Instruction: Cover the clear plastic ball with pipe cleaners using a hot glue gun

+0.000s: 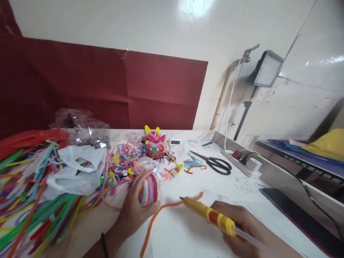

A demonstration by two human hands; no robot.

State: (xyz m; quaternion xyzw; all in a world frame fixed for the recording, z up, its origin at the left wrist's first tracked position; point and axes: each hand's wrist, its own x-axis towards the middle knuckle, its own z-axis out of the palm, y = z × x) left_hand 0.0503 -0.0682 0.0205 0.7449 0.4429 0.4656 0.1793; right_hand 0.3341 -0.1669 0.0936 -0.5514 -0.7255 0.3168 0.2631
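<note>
My left hand (137,200) is closed around a clear rounded piece (149,191) covered with bands of coloured pipe cleaner in red, purple, white and blue. In my right hand (239,222) is a yellow glue gun (206,213), its dark nozzle pointing left and a translucent glue stick coming out of the rear. An orange pipe cleaner (152,222) lies in a curve on white paper (177,229), passing close to my left thumb and behind the nozzle. Whether the nozzle touches it I cannot tell.
Pipe cleaners (27,200) and a white plastic bag (77,168) are heaped at left. Colourful animal-face ornaments (155,143) stand among small scraps. Black scissors (215,163) lie beyond my right hand. A power strip (247,165) and a dark flat device (298,215) are at right.
</note>
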